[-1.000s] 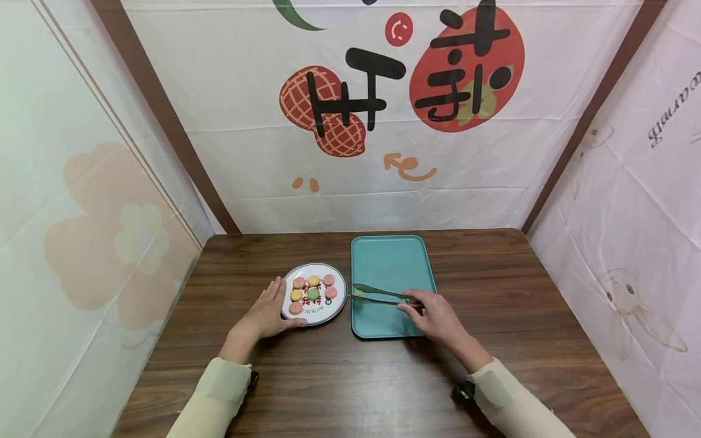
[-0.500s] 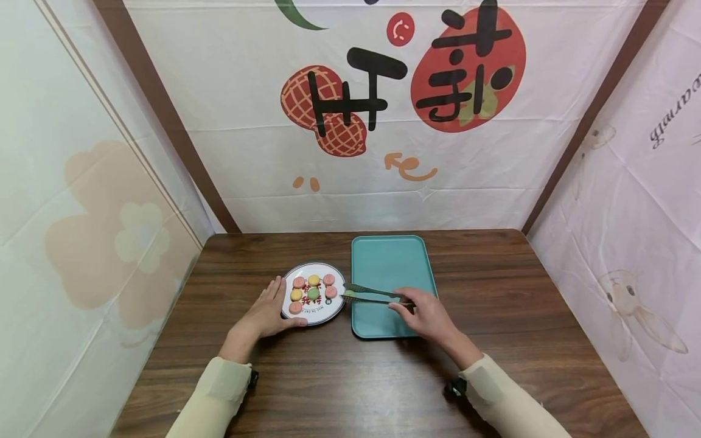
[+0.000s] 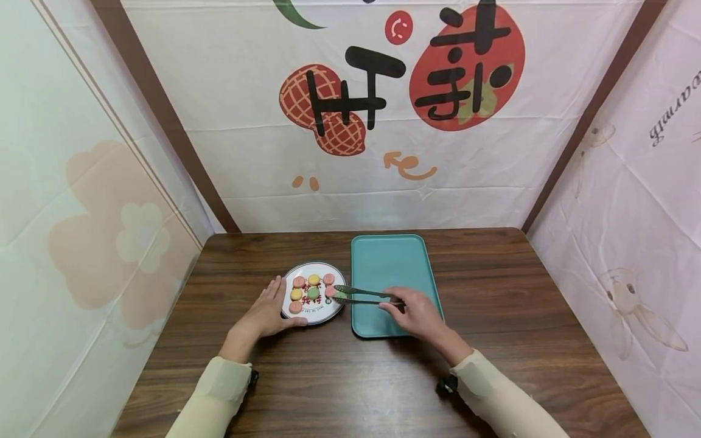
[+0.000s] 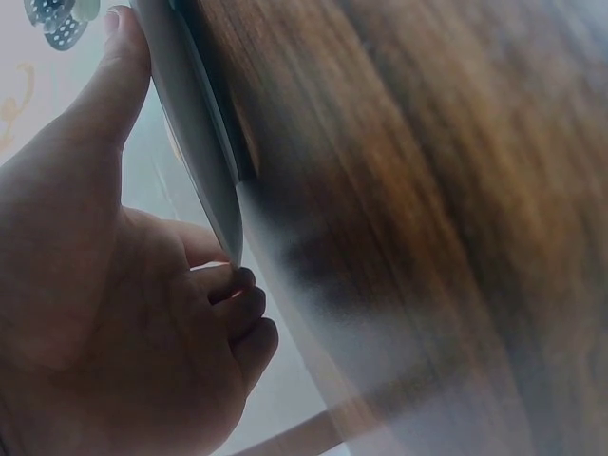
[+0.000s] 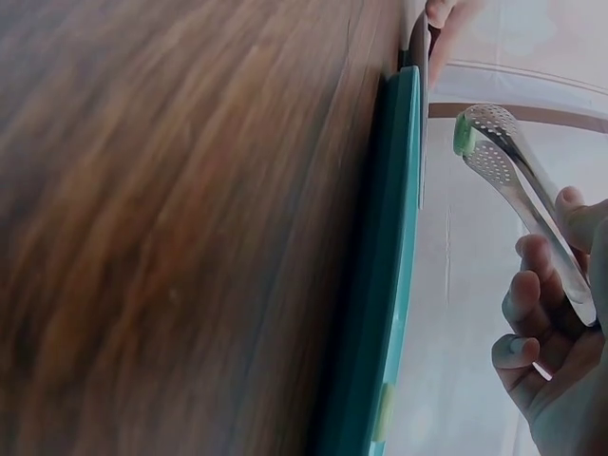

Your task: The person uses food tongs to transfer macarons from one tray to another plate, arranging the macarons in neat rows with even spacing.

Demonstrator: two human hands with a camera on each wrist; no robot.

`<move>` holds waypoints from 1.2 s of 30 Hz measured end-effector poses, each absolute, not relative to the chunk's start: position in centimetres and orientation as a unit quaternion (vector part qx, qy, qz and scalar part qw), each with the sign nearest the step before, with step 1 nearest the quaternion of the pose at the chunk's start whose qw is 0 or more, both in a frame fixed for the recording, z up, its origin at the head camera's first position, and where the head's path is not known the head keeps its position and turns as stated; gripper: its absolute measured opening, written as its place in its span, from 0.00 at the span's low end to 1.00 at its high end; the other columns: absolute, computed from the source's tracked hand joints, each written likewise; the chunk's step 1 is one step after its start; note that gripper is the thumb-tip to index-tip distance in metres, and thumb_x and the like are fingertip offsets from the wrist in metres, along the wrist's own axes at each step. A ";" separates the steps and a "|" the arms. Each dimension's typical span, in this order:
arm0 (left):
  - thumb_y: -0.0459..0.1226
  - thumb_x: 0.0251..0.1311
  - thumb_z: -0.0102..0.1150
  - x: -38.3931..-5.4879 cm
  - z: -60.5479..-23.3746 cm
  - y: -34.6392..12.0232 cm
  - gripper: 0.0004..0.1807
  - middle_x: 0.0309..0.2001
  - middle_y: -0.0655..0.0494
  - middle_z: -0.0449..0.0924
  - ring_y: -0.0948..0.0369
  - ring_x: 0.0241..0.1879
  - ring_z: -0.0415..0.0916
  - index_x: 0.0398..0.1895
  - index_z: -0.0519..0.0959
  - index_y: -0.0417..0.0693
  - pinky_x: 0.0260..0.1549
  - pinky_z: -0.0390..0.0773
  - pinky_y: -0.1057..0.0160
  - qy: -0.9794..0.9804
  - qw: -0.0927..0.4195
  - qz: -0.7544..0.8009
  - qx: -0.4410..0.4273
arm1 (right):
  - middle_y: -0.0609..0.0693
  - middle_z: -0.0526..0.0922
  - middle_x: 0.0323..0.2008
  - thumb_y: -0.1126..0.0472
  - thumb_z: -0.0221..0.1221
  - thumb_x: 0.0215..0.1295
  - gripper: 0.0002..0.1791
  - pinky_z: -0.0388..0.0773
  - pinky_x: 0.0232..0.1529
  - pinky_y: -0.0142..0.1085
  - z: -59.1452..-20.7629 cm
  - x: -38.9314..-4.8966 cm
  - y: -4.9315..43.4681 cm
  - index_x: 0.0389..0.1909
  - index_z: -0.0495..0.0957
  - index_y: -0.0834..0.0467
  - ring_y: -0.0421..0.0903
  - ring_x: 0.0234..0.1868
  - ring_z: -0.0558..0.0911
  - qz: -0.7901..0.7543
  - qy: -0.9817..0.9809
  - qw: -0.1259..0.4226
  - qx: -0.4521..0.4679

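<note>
My left hand [image 3: 268, 311] holds the rim of a round white plate [image 3: 334, 313], fingers at its left side and thumb along its near edge. On the plate lie several pink, yellow and green macarons, among them a yellow macaron [image 3: 313, 280] and a pink macaron [image 3: 296, 307]. My right hand [image 3: 416, 313] grips metal tongs [image 5: 492, 163] with perforated ends. A green macaron [image 5: 464, 135] sits between the tong tips. In the head view those tips overlap the plate's right side, close by a pink macaron [image 3: 330, 292].
A teal tray [image 3: 386, 258] lies right of the plate, beneath the right hand and the tongs. Both rest on a dark wooden table [image 3: 306, 383]. Printed white cloth walls [image 3: 246, 164] rise behind the table and at both sides.
My right hand has moved left, carrying the tongs and green macaron from over the tray to over the plate's right side. My left hand and the plate have stayed still.
</note>
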State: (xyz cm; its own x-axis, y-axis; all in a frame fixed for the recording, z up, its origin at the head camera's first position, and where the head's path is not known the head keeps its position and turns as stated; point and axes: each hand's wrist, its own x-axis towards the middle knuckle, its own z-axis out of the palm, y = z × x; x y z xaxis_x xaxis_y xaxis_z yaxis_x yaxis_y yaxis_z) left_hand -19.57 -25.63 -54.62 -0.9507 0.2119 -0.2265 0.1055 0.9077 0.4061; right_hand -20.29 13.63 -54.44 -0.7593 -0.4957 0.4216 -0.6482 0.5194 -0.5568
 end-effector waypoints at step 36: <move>0.67 0.60 0.71 -19.4 -54.9 -25.6 0.73 0.84 0.25 0.38 0.33 0.84 0.39 0.84 0.41 0.24 0.83 0.46 0.37 0.969 0.124 0.198 0.087 | 0.44 0.86 0.32 0.53 0.68 0.76 0.17 0.74 0.25 0.28 -55.0 -20.8 8.9 0.56 0.87 0.60 0.31 0.24 0.71 0.340 -0.867 0.070 0.357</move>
